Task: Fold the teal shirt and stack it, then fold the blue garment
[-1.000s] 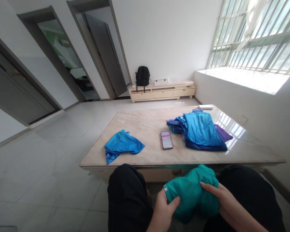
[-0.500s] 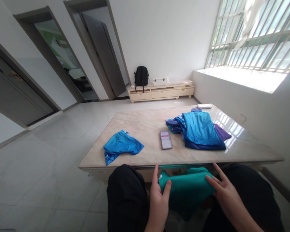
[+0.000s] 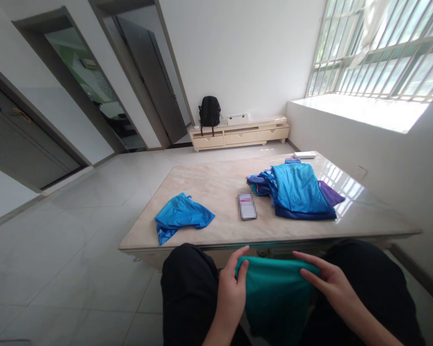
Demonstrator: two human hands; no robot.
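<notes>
Two hands (image 3: 234,290) (image 3: 328,283) — soft teal cloth (image 3: 274,293)

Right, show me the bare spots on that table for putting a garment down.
The table lies bare along its far left, behind the blue garment, and between that garment and the phone. The right side is crowded by the clothes pile. Both hands grip the teal garment.

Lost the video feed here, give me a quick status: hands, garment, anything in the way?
Left hand and right hand both grip the teal garment over the lap. Table edge just ahead, not touching.
</notes>
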